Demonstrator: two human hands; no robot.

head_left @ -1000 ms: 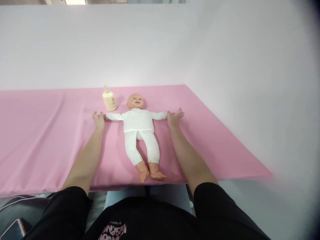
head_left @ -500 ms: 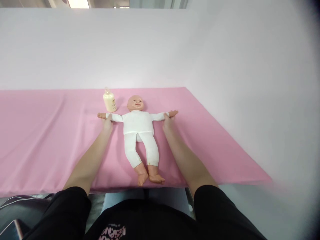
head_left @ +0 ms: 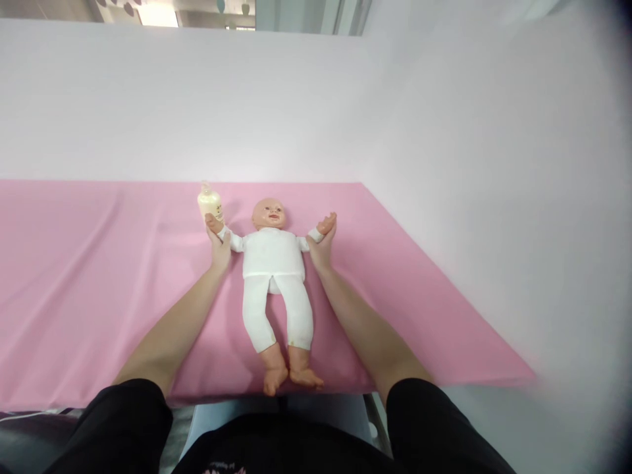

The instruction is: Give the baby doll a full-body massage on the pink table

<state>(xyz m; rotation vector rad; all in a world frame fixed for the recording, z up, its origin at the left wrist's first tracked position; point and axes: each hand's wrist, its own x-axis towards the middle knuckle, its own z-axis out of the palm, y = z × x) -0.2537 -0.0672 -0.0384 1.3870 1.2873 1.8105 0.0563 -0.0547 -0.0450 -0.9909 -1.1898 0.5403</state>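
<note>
Arms of the white-clothed plastic baby doll (head_left: 273, 257) are gripped by left hand (head_left: 220, 250) and right hand (head_left: 320, 249); the cream lotion bottle (head_left: 206, 201) just beside could be toppled.

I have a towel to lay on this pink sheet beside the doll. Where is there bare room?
The pink sheet is bare left of the left hand, and right of the right hand out to the sheet's slanting edge. It is crowded round the doll: both hands hold its forearms, and the bottle stands by its raised hand.
</note>
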